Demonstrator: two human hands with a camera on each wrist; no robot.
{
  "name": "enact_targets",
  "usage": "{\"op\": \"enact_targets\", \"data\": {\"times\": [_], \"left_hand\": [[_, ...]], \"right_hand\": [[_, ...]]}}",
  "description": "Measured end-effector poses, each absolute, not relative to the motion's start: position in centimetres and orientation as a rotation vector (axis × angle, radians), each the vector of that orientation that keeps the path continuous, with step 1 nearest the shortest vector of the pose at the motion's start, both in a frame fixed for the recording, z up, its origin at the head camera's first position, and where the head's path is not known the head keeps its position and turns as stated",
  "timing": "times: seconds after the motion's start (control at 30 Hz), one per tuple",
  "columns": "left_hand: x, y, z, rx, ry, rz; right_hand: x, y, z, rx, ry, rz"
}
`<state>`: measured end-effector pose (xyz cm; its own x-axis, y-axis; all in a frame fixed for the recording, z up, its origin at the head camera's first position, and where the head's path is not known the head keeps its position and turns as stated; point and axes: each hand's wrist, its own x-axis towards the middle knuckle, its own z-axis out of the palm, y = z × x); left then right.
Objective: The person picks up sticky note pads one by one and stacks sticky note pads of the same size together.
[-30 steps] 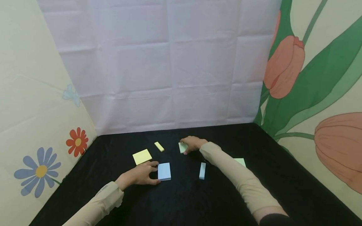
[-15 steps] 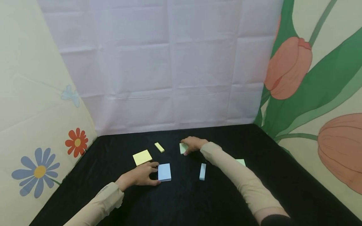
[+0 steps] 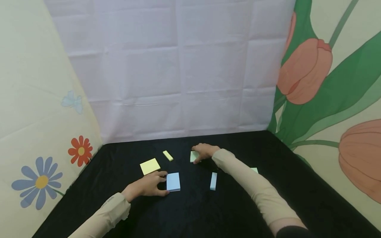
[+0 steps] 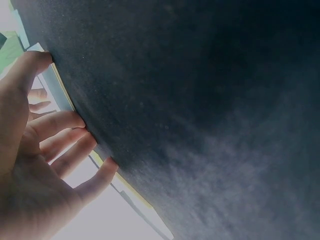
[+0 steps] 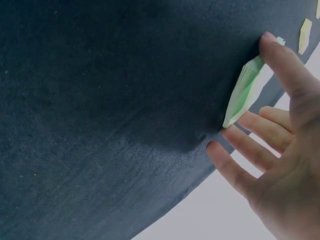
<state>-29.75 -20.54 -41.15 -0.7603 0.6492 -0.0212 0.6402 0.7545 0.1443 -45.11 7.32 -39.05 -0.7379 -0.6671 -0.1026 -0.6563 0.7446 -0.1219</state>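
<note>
My left hand (image 3: 148,184) lies at the left side of a blue sticky note pad (image 3: 173,181), its thumb at the near corner and index finger at the far corner. In the left wrist view, thumb and index finger span the blue pad's edge, the other fingers spread beside it. Farther back, my right hand (image 3: 205,151) grips a small light green sticky note pad (image 3: 192,156) and partly covers it from above. The right wrist view shows the green pad (image 5: 241,95) between thumb and fingertips, its sheets slightly fanned at the edge.
A yellow pad (image 3: 149,166) lies just beyond my left hand, with a narrow yellow strip pad (image 3: 168,155) behind it. A narrow blue strip pad (image 3: 213,181) lies right of centre. Another green pad (image 3: 254,170) is mostly hidden behind my right forearm. Black cloth (image 3: 190,215) covers the table.
My right hand has slid slightly to the right, and the green pad has shifted with it. My left hand and the blue pad stay in place.
</note>
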Motion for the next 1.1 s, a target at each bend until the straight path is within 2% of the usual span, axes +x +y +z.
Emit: {"op": "enact_targets", "data": {"times": [1.1], "left_hand": [[-30.0,-19.7,-41.1,1.059,2.904,0.172]], "right_hand": [[-45.1,8.5,-39.4,-1.096,2.830,-0.147]]}}
